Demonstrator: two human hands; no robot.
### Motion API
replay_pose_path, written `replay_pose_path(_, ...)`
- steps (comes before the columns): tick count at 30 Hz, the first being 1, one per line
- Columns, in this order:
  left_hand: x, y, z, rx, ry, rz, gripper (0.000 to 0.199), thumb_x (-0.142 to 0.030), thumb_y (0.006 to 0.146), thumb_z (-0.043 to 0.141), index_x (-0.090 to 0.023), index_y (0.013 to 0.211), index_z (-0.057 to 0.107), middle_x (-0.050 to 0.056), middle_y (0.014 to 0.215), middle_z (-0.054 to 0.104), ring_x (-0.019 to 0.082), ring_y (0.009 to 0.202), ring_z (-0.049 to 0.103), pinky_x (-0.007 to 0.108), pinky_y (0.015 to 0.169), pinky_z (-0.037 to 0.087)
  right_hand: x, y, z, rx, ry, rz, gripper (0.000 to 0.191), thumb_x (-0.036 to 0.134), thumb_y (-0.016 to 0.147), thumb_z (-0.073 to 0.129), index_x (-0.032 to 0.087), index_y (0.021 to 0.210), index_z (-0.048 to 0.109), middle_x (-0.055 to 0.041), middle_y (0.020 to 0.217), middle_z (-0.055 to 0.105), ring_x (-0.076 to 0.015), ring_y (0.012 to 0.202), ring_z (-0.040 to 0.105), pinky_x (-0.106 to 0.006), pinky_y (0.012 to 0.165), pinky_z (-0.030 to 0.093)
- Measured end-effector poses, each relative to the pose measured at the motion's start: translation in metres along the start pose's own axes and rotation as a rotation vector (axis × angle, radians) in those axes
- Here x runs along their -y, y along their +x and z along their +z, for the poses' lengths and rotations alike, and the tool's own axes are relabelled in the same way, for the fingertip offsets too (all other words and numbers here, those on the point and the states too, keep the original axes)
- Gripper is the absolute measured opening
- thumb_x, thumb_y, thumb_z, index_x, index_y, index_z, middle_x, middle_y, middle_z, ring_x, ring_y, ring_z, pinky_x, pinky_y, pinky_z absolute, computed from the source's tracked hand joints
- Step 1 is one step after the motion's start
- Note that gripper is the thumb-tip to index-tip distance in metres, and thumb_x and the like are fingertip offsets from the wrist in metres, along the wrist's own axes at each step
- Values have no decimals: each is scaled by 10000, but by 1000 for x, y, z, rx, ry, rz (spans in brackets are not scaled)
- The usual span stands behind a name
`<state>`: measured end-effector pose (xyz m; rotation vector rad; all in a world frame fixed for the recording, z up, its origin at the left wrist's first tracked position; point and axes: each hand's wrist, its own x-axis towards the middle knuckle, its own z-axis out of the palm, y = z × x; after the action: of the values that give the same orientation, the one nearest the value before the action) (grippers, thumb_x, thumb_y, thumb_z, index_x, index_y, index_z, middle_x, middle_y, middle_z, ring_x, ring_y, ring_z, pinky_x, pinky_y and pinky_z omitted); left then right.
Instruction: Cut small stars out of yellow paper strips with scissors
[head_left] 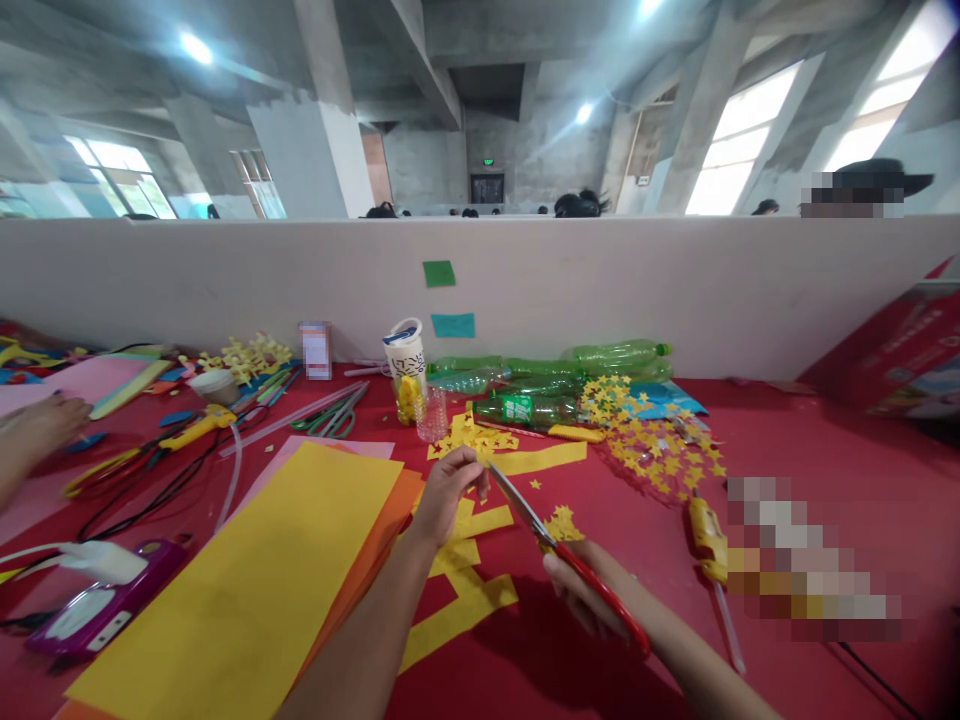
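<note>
My right hand [589, 590] grips red-handled scissors [536, 522], whose blades point up and left toward my left hand [452, 487]. The fingers of my left hand are pinched together by the scissor tips; what they hold is too small to make out. Yellow paper strips [491, 598] lie under and beside my left wrist. A small pile of cut yellow stars [564, 523] rests just past the scissors. Left of my forearm, large yellow sheets [255, 580] lie over orange ones [375, 555]. More star scraps [472, 437] sit beyond my left hand.
Green plastic bottles [540, 375] line the white partition [225, 290], near a paper cup [406, 352]. Many yellow stars [660, 445] spread at right, above a yellow glue gun [706, 535]. At left are a purple power strip [112, 610], another glue gun [196, 428] and another person's hand [45, 425].
</note>
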<state>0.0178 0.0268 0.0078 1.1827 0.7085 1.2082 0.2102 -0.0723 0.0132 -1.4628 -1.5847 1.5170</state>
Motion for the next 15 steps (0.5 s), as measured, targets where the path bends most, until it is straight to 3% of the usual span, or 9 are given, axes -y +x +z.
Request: replay_pose_path(15, 0, 1, -3, 19, 35, -7, 132, -208, 762, 526, -158, 641, 513, -18, 546, 518, 98, 518, 490, 233, 534, 385, -6, 4, -3, 28, 6, 2, 474, 607, 800, 388, 179, 602, 440, 86, 293, 362, -53, 233, 321, -137, 267, 243)
